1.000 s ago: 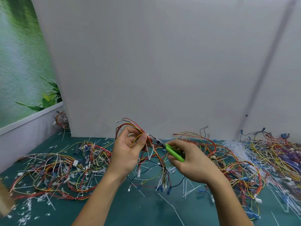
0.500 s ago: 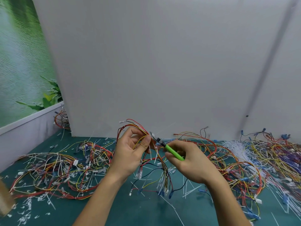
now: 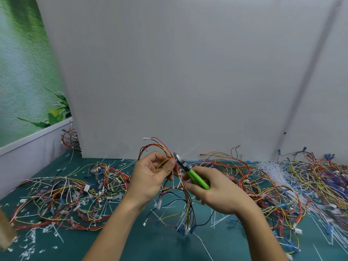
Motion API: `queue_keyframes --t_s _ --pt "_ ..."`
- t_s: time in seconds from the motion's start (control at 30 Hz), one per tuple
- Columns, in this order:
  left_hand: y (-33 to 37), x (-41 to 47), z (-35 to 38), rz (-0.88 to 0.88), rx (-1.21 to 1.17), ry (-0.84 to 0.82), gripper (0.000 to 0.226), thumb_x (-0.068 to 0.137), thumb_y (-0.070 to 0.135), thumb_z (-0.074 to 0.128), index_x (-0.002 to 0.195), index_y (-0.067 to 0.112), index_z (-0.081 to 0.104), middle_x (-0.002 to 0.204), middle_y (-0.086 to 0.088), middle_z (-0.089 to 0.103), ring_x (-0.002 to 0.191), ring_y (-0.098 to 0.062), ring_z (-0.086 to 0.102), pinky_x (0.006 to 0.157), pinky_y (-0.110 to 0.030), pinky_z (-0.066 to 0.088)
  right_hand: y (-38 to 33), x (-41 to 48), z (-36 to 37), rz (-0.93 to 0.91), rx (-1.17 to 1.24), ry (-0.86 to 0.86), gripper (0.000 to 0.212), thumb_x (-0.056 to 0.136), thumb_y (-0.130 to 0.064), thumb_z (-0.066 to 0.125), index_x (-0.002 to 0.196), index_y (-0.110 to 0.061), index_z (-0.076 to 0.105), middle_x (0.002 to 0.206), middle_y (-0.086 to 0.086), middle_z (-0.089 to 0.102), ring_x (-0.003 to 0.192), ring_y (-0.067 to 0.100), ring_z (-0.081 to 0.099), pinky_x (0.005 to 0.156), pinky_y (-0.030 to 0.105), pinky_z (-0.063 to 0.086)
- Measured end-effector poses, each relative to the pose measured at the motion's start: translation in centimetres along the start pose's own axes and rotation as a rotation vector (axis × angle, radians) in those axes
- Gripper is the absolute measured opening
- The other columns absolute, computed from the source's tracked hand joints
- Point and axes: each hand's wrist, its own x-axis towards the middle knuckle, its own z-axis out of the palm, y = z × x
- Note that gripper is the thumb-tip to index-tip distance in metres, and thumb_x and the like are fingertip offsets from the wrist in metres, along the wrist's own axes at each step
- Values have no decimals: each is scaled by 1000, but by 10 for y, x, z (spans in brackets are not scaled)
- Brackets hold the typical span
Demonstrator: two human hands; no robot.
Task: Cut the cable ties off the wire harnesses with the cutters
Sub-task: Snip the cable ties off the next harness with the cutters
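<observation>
While the harness is held up: the left hand [image 3: 150, 178] pinches a loop of the wire harness [image 3: 186, 202] between its thumb and curled fingers above the middle of the counter [image 3: 169, 245]. The connector ends dangle, and the tied stretch hangs clear of the litter.
Right hand [image 3: 220, 193]: curled round the green handles of the cutters [image 3: 196, 178], with the nose pointing up and left toward the left thumb.
Cutter nose: just beside the wires at the left thumb tip; whether the blades are apart or closed is too small to tell.
Cable tie [image 3: 179, 178]: white tails stick out of the bundle just below the left thumb, so this is probably the target.
Step, as I judge it: lining the blades on a tie, with the pinch steadying the wires so that only plastic gets nipped.
Risk: thin wires lie close against the tie, so a blade could nick the insulation.
Left side of counter: a heap of tied harnesses [image 3: 62, 200], with white clippings [image 3: 32, 236] near the front left corner.
Right side: more harnesses [image 3: 282, 187], and a sheaf of loose white ties [image 3: 273, 168] toward the back edge.
</observation>
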Motion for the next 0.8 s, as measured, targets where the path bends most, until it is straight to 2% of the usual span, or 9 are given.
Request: queue_keyframes --t_s 0.1,0.17,0.23,0.33,0.47,0.63,0.7,0.8 --pt "1 0 0 -3 1 1 16 86 21 74 91 9 66 82 -19 74 82 -52 68 65 -30 57 1 0 1 -13 -18 16 11 100 -36 62 107 -28 66 91 -1 68 79 20 65 78 42 57" --pt "2 0 0 -12 -5 0 18 84 22 74 92 7 66 83 -19 74 83 -49 70 65 -30 57 2 2 3 -13 -33 42 10 101 -38 60 95 -30 63 82 -8 65 70 11 60 68 29 53" --pt "3 0 -1 -26 -18 -2 19 83 22 73 93 7 67 83 -19 75 83 -47 72 67 -33 60 2 3 7 -11 -40 79 22 102 -38 60 82 -31 56 71 -11 58 60 7 49 58 19 41" --pt "5 0 -2 -44 -28 5 18 80 24 74 91 11 69 83 -18 75 82 -46 72 72 -40 60 2 4 10 8 -25 119 24 102 -37 60 81 -25 58 67 -3 55 56 7 41 55 21 37" --pt "6 0 -4 -58 -45 11 11 78 26 75 87 19 75 83 -17 76 82 -45 72 74 -42 61 0 5 14 18 -12 141 24 101 -38 60 83 -23 60 71 5 59 55 7 40 53 22 34" --pt "6 0 -6 -46 -46 25 18 78 28 75 91 15 73 84 -16 76 81 -42 73 72 -38 61 -3 7 18 22 6 141 28 102 -37 60 76 -28 54 62 -6 50 55 7 38 54 23 34" --pt "5 1 -5 -32 -42 34 15 78 27 75 89 18 73 83 -15 76 78 -37 74 68 -33 60 -5 8 19 32 0 111 24 101 -39 60 81 -27 56 66 -6 52 56 6 42 57 24 40" --pt "3 1 -4 -12 -25 39 8 80 26 75 86 21 74 79 -12 75 74 -30 74 61 -26 58 -8 6 18 60 31 50 19 99 -43 61 90 -27 59 74 -3 59 63 11 55 66 41 58"
